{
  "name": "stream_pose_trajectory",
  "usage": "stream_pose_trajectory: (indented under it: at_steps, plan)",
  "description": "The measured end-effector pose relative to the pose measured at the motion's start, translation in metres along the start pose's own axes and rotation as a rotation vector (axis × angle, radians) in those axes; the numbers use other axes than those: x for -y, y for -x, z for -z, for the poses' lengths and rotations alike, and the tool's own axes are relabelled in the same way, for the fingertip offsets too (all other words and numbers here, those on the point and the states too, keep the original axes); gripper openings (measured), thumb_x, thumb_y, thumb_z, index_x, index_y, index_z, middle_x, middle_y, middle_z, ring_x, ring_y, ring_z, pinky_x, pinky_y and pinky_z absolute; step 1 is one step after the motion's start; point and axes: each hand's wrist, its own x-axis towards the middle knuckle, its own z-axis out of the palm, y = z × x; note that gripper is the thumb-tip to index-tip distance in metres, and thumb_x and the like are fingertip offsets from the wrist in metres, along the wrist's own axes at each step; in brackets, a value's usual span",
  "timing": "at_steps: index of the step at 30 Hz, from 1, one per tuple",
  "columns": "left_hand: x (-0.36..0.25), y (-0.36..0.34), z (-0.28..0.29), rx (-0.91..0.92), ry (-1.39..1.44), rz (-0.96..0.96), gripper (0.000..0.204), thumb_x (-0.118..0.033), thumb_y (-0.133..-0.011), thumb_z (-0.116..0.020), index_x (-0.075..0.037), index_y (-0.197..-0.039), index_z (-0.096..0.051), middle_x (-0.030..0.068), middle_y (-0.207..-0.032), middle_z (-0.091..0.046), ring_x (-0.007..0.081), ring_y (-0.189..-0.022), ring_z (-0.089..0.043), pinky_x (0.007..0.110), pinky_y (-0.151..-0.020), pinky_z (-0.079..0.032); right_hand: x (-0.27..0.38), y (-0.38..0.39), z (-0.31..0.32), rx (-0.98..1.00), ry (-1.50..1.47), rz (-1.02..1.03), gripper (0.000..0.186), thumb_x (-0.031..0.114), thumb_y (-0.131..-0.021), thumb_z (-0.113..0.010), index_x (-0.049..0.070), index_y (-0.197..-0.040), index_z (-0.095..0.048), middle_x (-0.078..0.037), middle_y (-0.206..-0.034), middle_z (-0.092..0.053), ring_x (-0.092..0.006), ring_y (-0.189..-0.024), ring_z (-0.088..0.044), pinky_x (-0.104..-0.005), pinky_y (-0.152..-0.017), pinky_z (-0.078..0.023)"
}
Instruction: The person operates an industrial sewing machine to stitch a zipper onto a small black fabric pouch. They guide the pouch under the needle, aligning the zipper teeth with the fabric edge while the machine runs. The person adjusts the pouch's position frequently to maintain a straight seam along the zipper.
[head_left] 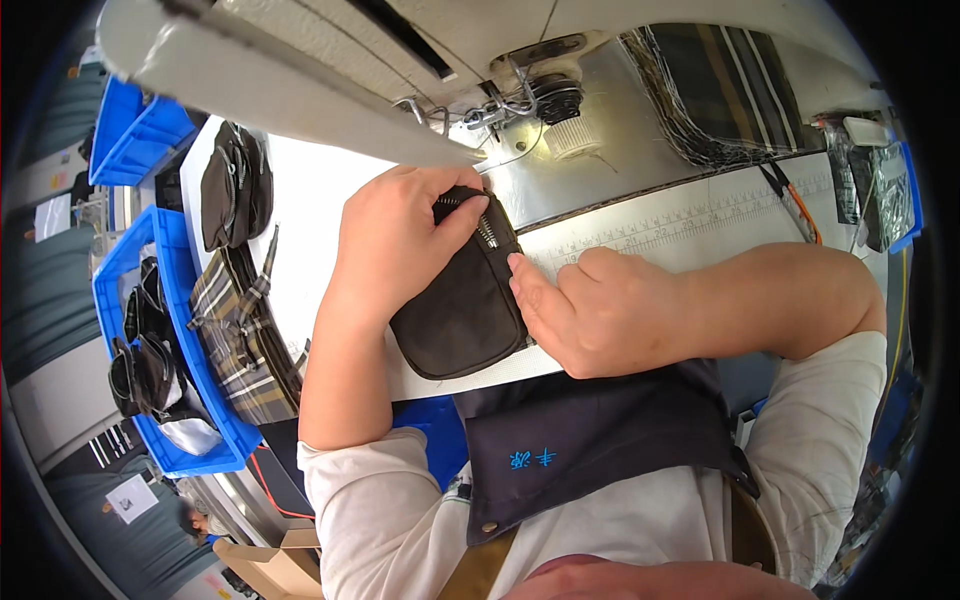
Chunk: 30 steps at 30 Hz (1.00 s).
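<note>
A small black zip pouch (pixel 458 320) with rounded corners lies at the front of the sewing table, its metal zipper (pixel 487 232) near the top edge. My left hand (pixel 410 235) grips the pouch's upper end, thumb over the zipper and the other fingers at the far edge. At the pouch's right edge, my right hand (pixel 600 310) is closed, its index fingertip pressing beside the zipper's end; the thumb is mostly hidden. Just beyond the pouch is the sewing machine's needle area (pixel 495 125), apart from the fabric.
Dark pouches (pixel 235 185) and plaid fabric pieces (pixel 240 330) lie at left. Blue bins (pixel 180 300) stand beside the table. Striped fabric panels (pixel 720 90) are stacked at far right, near orange-handled snips (pixel 800 210). A ruler strip (pixel 690 215) runs along the table.
</note>
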Motion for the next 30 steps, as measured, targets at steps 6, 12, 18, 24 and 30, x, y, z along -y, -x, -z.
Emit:
stream_pose_trajectory:
  at_steps: [6, 12, 18, 24, 30]
  plan:
    - [-0.0016, -0.0004, -0.0016, 0.000, 0.023, 0.042, 0.020, -0.016, -0.087, -0.080, -0.003, -0.102, -0.074, 0.0112, -0.096, -0.077, 0.0292, -0.085, -0.072, 0.036, -0.080, -0.056, -0.0039, -0.0014, 0.0049, -0.023, 0.027, 0.030, 0.038, 0.022, -0.073, -0.068, -0.008, -0.093, -0.079, -0.023, -0.090, -0.076, -0.0158, -0.056, -0.057, -0.0299, -0.050, -0.040]
    - [-0.0029, -0.0008, 0.0001, -0.014, 0.063, 0.015, 0.019, -0.014, -0.087, -0.079, -0.003, -0.102, -0.075, 0.0108, -0.096, -0.078, 0.0264, -0.085, -0.073, 0.035, -0.079, -0.056, -0.0038, -0.0014, 0.0057, -0.019, 0.006, 0.023, 0.034, 0.023, -0.072, -0.068, -0.005, -0.088, -0.078, -0.024, -0.092, -0.076, -0.0172, -0.058, -0.057, -0.0306, -0.050, -0.040]
    - [-0.0048, -0.0019, 0.0005, 0.005, 0.076, 0.052, 0.017, -0.011, -0.089, -0.078, -0.001, -0.102, -0.075, 0.0108, -0.095, -0.078, 0.0223, -0.085, -0.073, 0.033, -0.081, -0.056, -0.0037, -0.0008, 0.0054, -0.019, -0.016, 0.017, 0.031, 0.023, -0.072, -0.068, -0.004, -0.085, -0.078, -0.024, -0.090, -0.076, -0.0178, -0.057, -0.058, -0.0307, -0.049, -0.040]
    - [-0.0048, -0.0029, -0.0006, 0.002, 0.127, 0.079, 0.018, -0.012, -0.089, -0.079, -0.001, -0.103, -0.075, 0.0107, -0.095, -0.079, 0.0215, -0.085, -0.074, 0.033, -0.082, -0.056, -0.0029, -0.0006, 0.0041, -0.025, -0.034, 0.004, 0.032, 0.022, -0.073, -0.068, -0.006, -0.087, -0.078, -0.024, -0.088, -0.075, -0.0177, -0.056, -0.058, -0.0305, -0.047, -0.039]
    - [-0.0026, -0.0017, -0.0052, -0.055, 0.072, 0.038, 0.014, -0.021, -0.090, -0.078, -0.011, -0.101, -0.076, 0.0066, -0.093, -0.078, 0.0290, -0.083, -0.073, 0.039, -0.073, -0.055, -0.0046, -0.0008, 0.0031, -0.038, -0.053, 0.030, 0.035, 0.021, -0.073, -0.068, -0.009, -0.089, -0.077, -0.025, -0.086, -0.074, -0.0186, -0.056, -0.059, -0.0311, -0.047, -0.041]
